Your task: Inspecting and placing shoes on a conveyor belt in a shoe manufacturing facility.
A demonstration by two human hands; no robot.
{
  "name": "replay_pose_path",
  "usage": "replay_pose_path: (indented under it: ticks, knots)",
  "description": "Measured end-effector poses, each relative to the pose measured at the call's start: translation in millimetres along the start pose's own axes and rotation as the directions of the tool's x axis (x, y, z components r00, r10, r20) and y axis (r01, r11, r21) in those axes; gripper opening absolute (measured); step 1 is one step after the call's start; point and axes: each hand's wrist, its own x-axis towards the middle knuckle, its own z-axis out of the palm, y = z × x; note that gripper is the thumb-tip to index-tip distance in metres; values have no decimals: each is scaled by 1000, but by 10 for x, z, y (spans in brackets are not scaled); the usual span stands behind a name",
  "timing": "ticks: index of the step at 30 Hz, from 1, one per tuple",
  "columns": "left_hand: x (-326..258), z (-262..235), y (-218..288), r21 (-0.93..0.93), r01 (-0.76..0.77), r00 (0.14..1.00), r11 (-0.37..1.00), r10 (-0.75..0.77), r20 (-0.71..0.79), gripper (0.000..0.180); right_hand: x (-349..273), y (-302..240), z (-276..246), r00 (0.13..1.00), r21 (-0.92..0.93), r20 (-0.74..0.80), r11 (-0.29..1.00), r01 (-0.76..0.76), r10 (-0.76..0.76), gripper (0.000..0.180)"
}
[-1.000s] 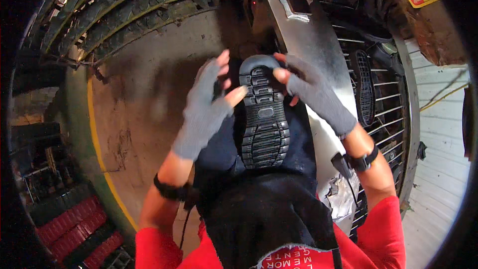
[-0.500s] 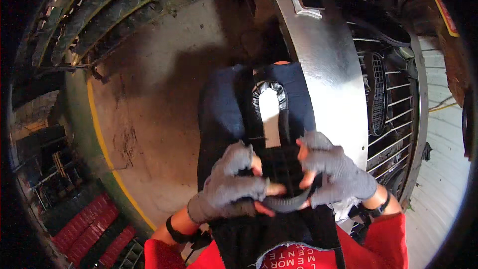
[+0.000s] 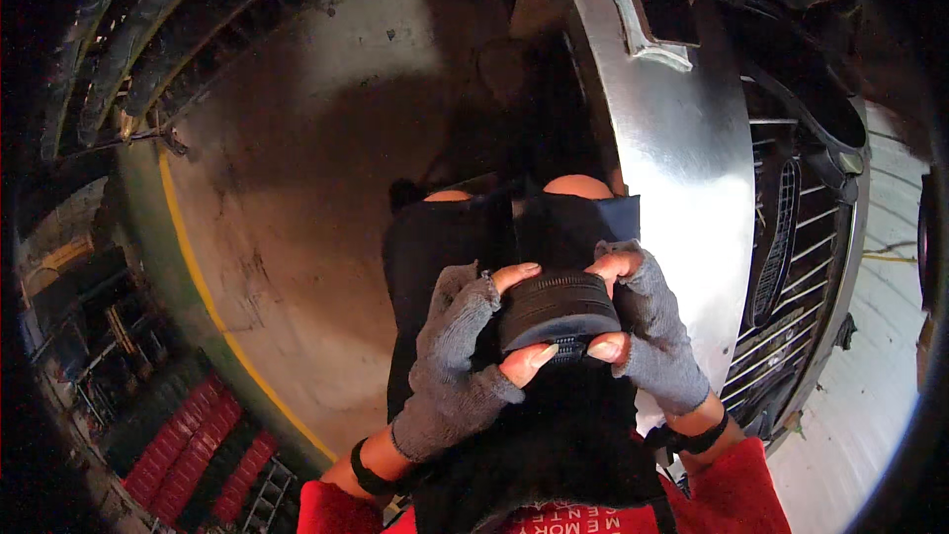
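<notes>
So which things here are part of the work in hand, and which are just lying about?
In hand:
- black ridged rubber shoe sole, bent between both hands
- left hand in a grey fingerless glove
- right hand in a grey fingerless glove

Lying about:
- curved shiny metal panel
- wire rack holding another black sole
- red crates

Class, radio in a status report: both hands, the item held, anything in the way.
Left hand and right hand, grey fingerless gloves, both gripping black ridged rubber shoe sole. Sole bent between them, above lap. Curved metal panel on the right, apart.

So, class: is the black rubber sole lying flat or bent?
Bent: the black rubber sole curves over between the left hand and right hand, fingertips gripping both edges.
</notes>
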Motion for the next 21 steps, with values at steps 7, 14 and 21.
replay_pose_path:
  ticks: [7, 14, 21]
  knots:
    - [181, -132, -58, -463, 176, 981, 869, -113, 159, 78, 299, -34, -240, 989, -234, 135, 967, 98, -68, 86]
    - [-238, -219, 40, -137, -204, 937, 969, 234, 261, 137, -202, -285, -8, 896, -331, 335, 854, 402, -292, 82]
    - [-399, 92, 893, -219, -460, 803, 861, 508, 313, 109, -1139, -44, -475, 998, 107, -58, 994, -11, 18, 61]
